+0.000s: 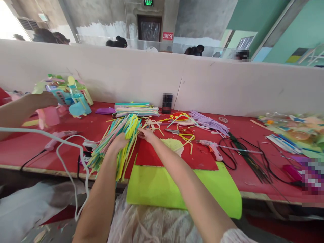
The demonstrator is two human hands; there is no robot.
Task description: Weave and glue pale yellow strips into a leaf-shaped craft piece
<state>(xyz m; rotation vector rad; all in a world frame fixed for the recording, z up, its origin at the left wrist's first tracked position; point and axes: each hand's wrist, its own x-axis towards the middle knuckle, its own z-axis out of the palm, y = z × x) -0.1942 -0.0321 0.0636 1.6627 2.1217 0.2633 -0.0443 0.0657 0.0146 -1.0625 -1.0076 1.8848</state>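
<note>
A thick bundle of pipe cleaners (pixel 131 130) in yellow, green, turquoise and pink leans over the left part of the red table. My left hand (pixel 120 141) is closed around the bundle's middle, its fingers partly hidden among the stems. My right hand (pixel 146 133) is at the bundle's right side, fingers stretched toward it and slightly apart; contact with the stems is unclear. Beneath my right forearm lie a red board (pixel 149 157), a pale yellow ribbed piece (pixel 173 145) and a lime-green sheet (pixel 202 189) hanging over the table edge.
Scissors (pixel 186 134) and a pink glue gun (pixel 214 148) lie to the right. More pipe cleaners (pixel 136 109) and a purple bunch (pixel 209 123) lie behind. Another person's arm (pixel 27 106) reaches in at left near crafted pieces (pixel 78 103). A white cable (pixel 84 162) loops in front.
</note>
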